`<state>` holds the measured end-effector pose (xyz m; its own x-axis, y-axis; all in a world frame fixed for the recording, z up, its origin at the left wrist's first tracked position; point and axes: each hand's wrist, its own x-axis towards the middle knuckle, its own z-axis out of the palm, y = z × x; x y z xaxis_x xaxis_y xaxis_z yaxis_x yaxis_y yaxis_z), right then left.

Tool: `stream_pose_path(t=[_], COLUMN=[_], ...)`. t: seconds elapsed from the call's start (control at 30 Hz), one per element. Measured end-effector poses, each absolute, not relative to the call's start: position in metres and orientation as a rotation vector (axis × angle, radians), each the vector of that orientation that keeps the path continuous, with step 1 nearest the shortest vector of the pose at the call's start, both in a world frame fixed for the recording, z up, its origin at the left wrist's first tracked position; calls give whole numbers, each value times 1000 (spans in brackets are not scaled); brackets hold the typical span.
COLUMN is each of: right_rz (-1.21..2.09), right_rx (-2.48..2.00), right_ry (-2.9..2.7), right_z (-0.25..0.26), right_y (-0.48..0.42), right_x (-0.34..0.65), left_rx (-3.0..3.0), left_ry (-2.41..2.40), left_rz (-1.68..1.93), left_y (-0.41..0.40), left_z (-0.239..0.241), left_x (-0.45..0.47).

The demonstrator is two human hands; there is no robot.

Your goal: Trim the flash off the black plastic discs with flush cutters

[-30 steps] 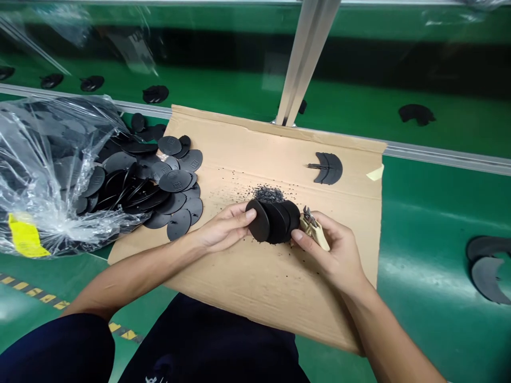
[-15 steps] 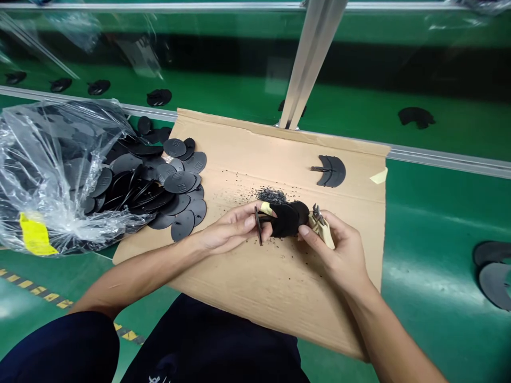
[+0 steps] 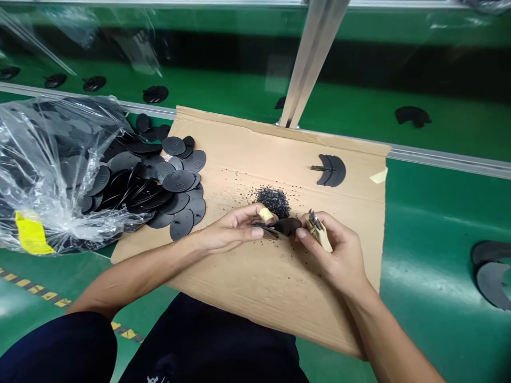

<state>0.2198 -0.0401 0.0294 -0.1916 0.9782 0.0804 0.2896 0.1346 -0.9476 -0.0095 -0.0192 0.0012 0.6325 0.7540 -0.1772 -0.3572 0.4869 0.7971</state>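
My left hand pinches a small stack of black plastic discs, now lying nearly flat and edge-on; one fingertip wears a yellowish cot. My right hand grips small cutters with cream handles and its thumb touches the discs' right edge. Both hands hover over a brown cardboard sheet. A little heap of black trimmings lies just beyond the discs.
A clear plastic bag spills many black discs onto the cardboard's left side. Trimmed half-round pieces lie at the cardboard's far right. More black parts sit on the green conveyor and at the right. A metal post rises behind.
The disc stack has been turned from facing up to nearly flat and edge-on between both hands. The heap of trimmings behind it now shows fully.
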Motion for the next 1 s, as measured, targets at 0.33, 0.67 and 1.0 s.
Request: stream_pose_path(t=[0.33,0.67,1.0], right_rz=[1156,1056,1033], right_rx=[-1182,-1210,-1242], right_ry=[-1664,-1616,-1593], right_z=[29,32,32], right_y=[-44,-45,-43], right_x=[216,216,215], left_rx=[801,819,833], left_ry=[577,552,636], left_rz=[672,643,775], left_y=[-21,-20,-21], left_z=[4,8,7], left_x=[-6,-8,-4])
